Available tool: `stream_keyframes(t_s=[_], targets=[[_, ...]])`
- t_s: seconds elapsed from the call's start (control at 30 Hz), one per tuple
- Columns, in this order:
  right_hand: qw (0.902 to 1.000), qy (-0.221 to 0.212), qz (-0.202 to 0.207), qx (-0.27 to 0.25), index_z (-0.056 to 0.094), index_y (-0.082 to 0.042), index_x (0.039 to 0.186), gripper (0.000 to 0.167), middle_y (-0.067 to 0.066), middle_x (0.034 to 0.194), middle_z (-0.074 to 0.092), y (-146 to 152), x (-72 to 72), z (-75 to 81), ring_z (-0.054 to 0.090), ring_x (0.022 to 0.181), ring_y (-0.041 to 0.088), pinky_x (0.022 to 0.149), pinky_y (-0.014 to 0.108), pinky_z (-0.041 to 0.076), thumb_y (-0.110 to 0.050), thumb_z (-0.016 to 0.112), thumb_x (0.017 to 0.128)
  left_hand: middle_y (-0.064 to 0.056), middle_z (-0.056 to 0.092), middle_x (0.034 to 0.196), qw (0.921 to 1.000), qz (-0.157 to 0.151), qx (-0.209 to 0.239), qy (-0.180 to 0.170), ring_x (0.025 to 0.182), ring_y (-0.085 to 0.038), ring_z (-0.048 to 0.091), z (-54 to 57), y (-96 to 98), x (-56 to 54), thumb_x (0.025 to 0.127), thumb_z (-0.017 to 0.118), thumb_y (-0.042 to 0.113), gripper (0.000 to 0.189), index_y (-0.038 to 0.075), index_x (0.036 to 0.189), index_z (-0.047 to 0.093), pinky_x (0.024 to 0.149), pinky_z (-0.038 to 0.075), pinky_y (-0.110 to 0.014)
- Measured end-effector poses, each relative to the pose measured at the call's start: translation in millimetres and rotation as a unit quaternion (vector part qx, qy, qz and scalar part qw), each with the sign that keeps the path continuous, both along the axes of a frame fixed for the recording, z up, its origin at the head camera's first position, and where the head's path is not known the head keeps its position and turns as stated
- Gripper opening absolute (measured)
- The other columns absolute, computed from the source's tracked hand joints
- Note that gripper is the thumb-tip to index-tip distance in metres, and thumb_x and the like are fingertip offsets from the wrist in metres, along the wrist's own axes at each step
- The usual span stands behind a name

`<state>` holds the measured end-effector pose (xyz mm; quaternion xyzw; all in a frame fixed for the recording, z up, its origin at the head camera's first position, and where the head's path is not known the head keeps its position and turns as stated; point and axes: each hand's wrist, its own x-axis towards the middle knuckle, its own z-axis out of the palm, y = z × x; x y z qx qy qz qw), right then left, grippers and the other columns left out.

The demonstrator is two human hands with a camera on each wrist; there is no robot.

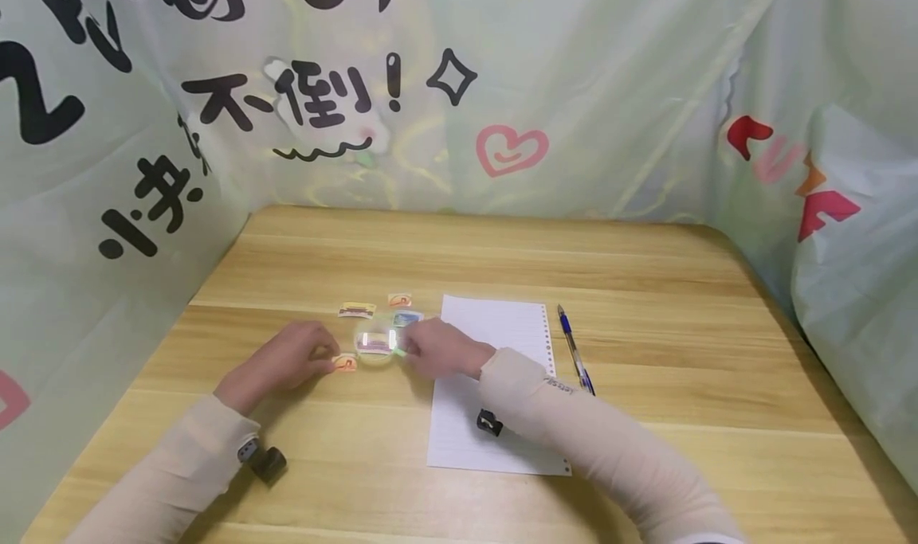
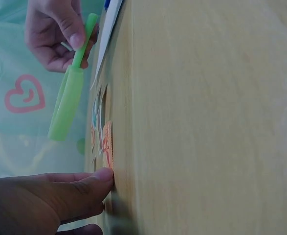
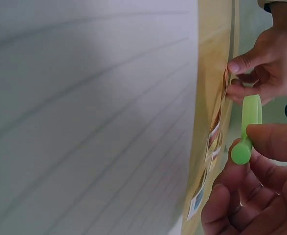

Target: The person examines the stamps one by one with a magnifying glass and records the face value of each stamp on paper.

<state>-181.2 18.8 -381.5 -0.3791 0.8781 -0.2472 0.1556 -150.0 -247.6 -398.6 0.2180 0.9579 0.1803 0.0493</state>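
Observation:
My right hand (image 1: 433, 348) grips the light-green handle of a magnifying glass (image 2: 67, 105), pinched between thumb and fingers. Its round lens hovers over a pinkish stamp (image 1: 376, 342), which shows through it. My left hand (image 1: 297, 355) pinches the edge of an orange stamp (image 1: 346, 362) that lies just left of the lens; the same stamp (image 2: 108, 147) stands at the thumb tip in the left wrist view. Beyond the lens are a yellow stamp (image 1: 356, 311), another orange stamp (image 1: 400, 299) and a blue stamp (image 1: 407, 318).
A lined sheet of paper (image 1: 495, 329) with punched holes lies under my right forearm. Right of it is a blue pen (image 1: 575, 349). The wooden table (image 1: 681, 305) is enclosed by printed curtains (image 1: 610, 90) at the back and sides.

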Motion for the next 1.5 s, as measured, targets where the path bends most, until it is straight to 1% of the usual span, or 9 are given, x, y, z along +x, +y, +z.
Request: stream_keyframes(t_s=[0.33, 0.5, 0.77, 0.9, 1.0, 1.13, 1.23, 1.37, 1.5], targets=[[0.9995, -0.017, 0.014, 0.023, 0.055, -0.011, 0.074, 0.019, -0.006, 0.059, 0.039, -22.0, 8.2, 2.9, 0.036, 0.054, 0.007, 0.051, 0.019, 0.032, -0.006, 0.062, 0.091, -0.012, 0.066, 0.096, 0.9998, -0.01, 0.002, 0.018, 0.094, -0.033, 0.061, -2.8, -1.6, -1.5, 0.08, 0.078, 0.014, 0.02, 0.003, 0.094, 0.07, 0.087, 0.049, -0.051], [0.9988, -0.025, 0.018, 0.037, 0.064, -0.009, 0.084, 0.008, -0.006, 0.063, 0.047, -28.9, 9.2, 1.3, 0.041, 0.055, 0.006, 0.052, 0.018, 0.037, -0.006, 0.062, 0.091, -0.009, 0.065, 0.094, 0.9998, -0.007, 0.002, 0.02, 0.09, -0.03, 0.061, -4.8, -2.1, -2.0, 0.078, 0.079, 0.015, 0.019, 0.005, 0.092, 0.07, 0.084, 0.05, -0.049], [0.9981, -0.021, 0.021, 0.055, 0.067, -0.008, 0.092, 0.005, -0.006, 0.069, 0.054, -32.9, 11.1, -1.2, 0.047, 0.06, 0.006, 0.058, 0.017, 0.043, -0.008, 0.063, 0.091, -0.008, 0.065, 0.092, 0.9996, -0.009, 0.011, 0.024, 0.089, -0.029, 0.061, -5.4, -2.5, -2.2, 0.076, 0.08, 0.013, 0.02, 0.005, 0.091, 0.07, 0.084, 0.049, -0.05], [0.9979, -0.016, 0.026, 0.056, 0.067, -0.007, 0.095, 0.005, -0.006, 0.073, 0.055, -33.5, 12.1, -0.7, 0.049, 0.063, 0.006, 0.061, 0.016, 0.044, -0.008, 0.063, 0.091, -0.006, 0.064, 0.091, 0.9998, -0.002, 0.009, 0.019, 0.087, -0.026, 0.06, -5.4, -3.2, -2.5, 0.077, 0.08, 0.014, 0.021, 0.005, 0.093, 0.07, 0.082, 0.05, -0.048], [0.9978, -0.01, 0.029, 0.058, 0.066, -0.009, 0.093, 0.004, -0.006, 0.073, 0.055, -34.0, 12.4, 0.4, 0.049, 0.065, 0.006, 0.062, 0.016, 0.043, -0.008, 0.063, 0.091, -0.005, 0.064, 0.089, 0.9998, -0.002, 0.009, 0.018, 0.082, -0.022, 0.059, -5.1, -3.5, -2.8, 0.077, 0.08, 0.015, 0.022, 0.005, 0.094, 0.07, 0.078, 0.051, -0.045], [0.9978, -0.011, 0.025, 0.061, 0.066, -0.011, 0.09, 0.004, -0.006, 0.072, 0.054, -33.2, 13.1, 2.2, 0.048, 0.064, 0.007, 0.06, 0.017, 0.042, -0.008, 0.063, 0.091, -0.005, 0.063, 0.088, 0.9999, -0.004, 0.01, 0.013, 0.079, -0.02, 0.057, -4.7, -3.1, -3.9, 0.077, 0.08, 0.014, 0.022, 0.004, 0.094, 0.07, 0.075, 0.051, -0.043], [0.9979, -0.011, 0.023, 0.06, 0.064, -0.012, 0.085, 0.006, -0.006, 0.07, 0.053, -31.6, 13.3, 3.0, 0.047, 0.062, 0.006, 0.058, 0.017, 0.042, -0.008, 0.064, 0.09, -0.004, 0.063, 0.089, 0.9999, 0.0, 0.01, 0.006, 0.081, -0.021, 0.058, -4.2, -2.5, -4.1, 0.077, 0.079, 0.013, 0.021, 0.005, 0.093, 0.07, 0.076, 0.051, -0.044], [0.9984, -0.018, 0.017, 0.05, 0.059, -0.013, 0.077, 0.014, -0.006, 0.065, 0.047, -26.9, 13.4, 5.1, 0.043, 0.057, 0.006, 0.054, 0.019, 0.04, -0.006, 0.063, 0.089, -0.003, 0.065, 0.088, 0.9998, -0.011, 0.007, 0.013, 0.081, -0.021, 0.059, -2.6, -1.1, -3.9, 0.077, 0.079, 0.014, 0.016, 0.008, 0.089, 0.07, 0.076, 0.051, -0.044], [0.9989, -0.02, 0.008, 0.042, 0.059, -0.012, 0.08, 0.011, -0.005, 0.064, 0.046, -19.8, 12.9, 8.0, 0.041, 0.057, 0.007, 0.053, 0.019, 0.039, -0.006, 0.062, 0.089, -0.006, 0.067, 0.091, 0.9996, -0.02, 0.002, 0.017, 0.087, -0.026, 0.062, -0.4, -0.3, -3.0, 0.078, 0.079, 0.014, 0.015, 0.008, 0.088, 0.07, 0.081, 0.051, -0.047]])
